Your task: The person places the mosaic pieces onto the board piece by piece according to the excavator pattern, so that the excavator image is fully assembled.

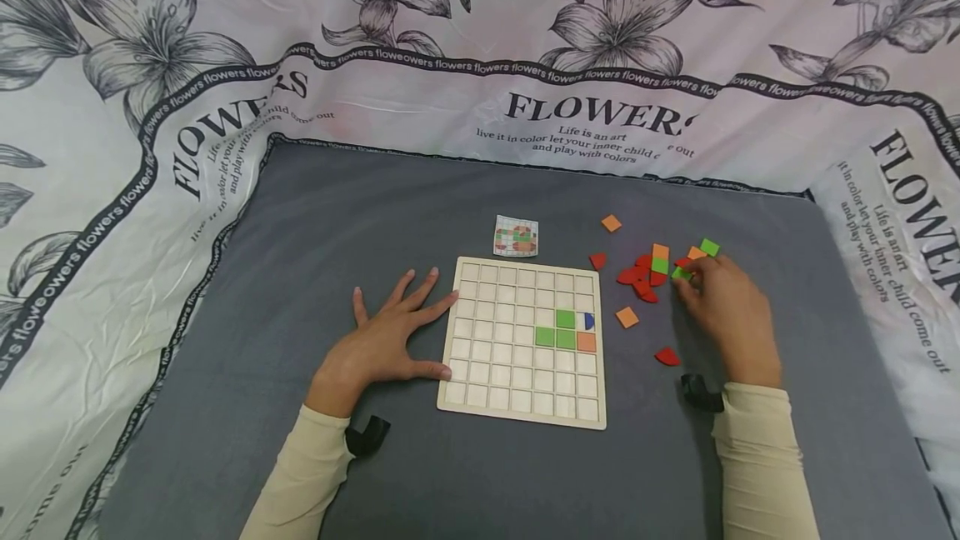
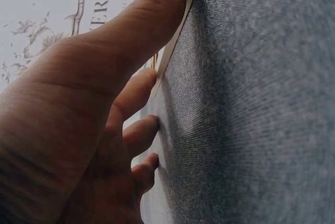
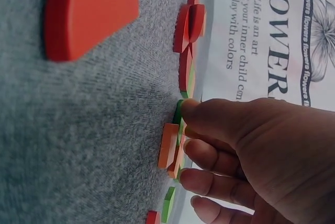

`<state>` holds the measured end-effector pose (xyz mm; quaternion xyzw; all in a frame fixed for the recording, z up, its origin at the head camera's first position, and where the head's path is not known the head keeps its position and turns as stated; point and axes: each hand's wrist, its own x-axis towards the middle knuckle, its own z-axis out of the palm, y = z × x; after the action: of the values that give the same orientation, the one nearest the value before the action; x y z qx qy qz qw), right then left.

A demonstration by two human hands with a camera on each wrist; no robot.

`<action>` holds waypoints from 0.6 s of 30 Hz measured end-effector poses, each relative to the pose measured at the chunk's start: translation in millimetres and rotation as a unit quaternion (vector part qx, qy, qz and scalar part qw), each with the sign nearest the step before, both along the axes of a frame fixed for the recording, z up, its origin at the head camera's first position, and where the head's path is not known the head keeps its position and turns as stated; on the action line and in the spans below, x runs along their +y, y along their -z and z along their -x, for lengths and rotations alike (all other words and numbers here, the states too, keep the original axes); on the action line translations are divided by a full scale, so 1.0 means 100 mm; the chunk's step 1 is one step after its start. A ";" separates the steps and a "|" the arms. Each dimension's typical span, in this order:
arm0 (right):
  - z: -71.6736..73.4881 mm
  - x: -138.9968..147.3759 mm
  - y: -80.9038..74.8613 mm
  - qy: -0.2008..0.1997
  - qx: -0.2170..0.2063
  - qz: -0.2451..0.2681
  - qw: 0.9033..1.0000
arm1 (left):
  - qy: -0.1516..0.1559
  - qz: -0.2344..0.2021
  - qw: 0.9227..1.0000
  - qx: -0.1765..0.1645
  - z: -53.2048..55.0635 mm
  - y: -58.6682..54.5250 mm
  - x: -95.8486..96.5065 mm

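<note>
Left hand point(image 1: 378, 348): fingers splayed, gripping nothing. Thumb and index tip touch the left edge of the board point(image 1: 501, 374); left wrist view shows the thumb right against the rim. Reads as steadying: spread contact at two points should stop it sliding or twisting on cloth.

Right hand point(image 1: 726, 313): fingers curled, thumb and index look to pinch a green tile point(image 1: 680, 273) low in the loose pile. Right wrist view has the thumb tip on it. Other fingers hang over the neighbours; can't tell if they touch. Fingertip pinch probably suits flat, thin pieces packed this close.

Pile sits just right of the board, likely for short reach: red petals point(image 1: 643, 290) bunched, some overlapping, with orange and green squares among them. Strays around it: an orange square point(image 1: 627, 317) near the board's edge, a red petal point(image 1: 667, 356) nearer the person.

Board lies flat, mostly bare cells. Filled, right side: three greens point(image 1: 566, 337), one orange point(image 1: 586, 342), a blue half-round point(image 1: 588, 321). Each fits its cell, so the dividers presumably hold them.

Card point(image 1: 516, 236) lies just past the far edge, coloured grid facing up, presumably for easy viewing. Detail too small to read.

Grey cloth point(image 1: 375, 207) under everything.
</note>
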<state>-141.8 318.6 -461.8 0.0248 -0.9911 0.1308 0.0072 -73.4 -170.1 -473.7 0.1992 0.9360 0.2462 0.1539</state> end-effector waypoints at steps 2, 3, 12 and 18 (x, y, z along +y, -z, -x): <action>0.01 0.00 -0.01 -0.004 -0.002 -0.001 1.000 | 0.000 0.000 1.000 -0.001 0.00 0.00 0.00; 0.02 -0.01 -0.01 -0.005 -0.005 -0.002 1.000 | 0.000 0.000 1.000 -0.001 -0.01 -0.01 0.00; 0.06 0.04 -0.02 -0.003 -0.029 0.011 1.000 | -0.002 0.006 1.000 -0.002 -0.01 -0.01 0.01; 0.09 0.05 -0.03 -0.007 -0.042 0.006 0.999 | -0.003 0.005 1.000 -0.003 -0.01 -0.01 0.01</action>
<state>-150.4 324.0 -458.7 0.0265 -0.9894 0.1382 -0.0354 -72.4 -169.1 -472.9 0.1945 0.9374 0.2424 0.1573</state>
